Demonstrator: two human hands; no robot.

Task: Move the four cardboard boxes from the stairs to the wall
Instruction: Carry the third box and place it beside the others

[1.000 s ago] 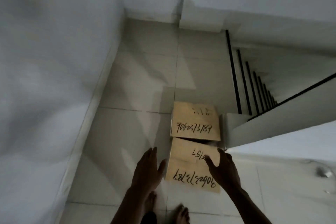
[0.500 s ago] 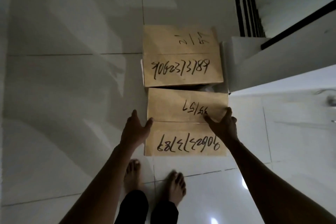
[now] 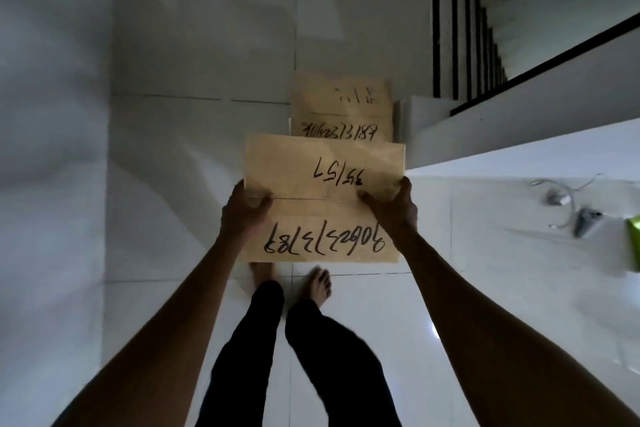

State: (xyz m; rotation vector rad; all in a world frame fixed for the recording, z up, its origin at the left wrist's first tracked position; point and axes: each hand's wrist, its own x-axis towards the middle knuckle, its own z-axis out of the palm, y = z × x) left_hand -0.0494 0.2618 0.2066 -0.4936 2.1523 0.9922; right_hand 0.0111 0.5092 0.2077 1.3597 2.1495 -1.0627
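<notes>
I hold a flat cardboard box [image 3: 325, 191] with black handwritten numbers on its lid, lifted off the floor in front of me. My left hand [image 3: 244, 210] grips its left edge, thumb on top. My right hand [image 3: 393, 206] grips its right edge the same way. A second cardboard box [image 3: 341, 104] with similar writing lies on the white tiled floor just beyond, beside the foot of the stairs [image 3: 464, 45]; the held box covers its near edge.
A grey wall [image 3: 52, 149] runs along the left. A white stair wall and ledge [image 3: 519, 135] stand to the right of the boxes. Cables and small items [image 3: 568, 208] lie on the floor at far right. My bare feet [image 3: 320, 284] stand below the box.
My hands went from resting on the near box's edges to gripping it, and the box has come up off the floor toward me, now overlapping the far box.
</notes>
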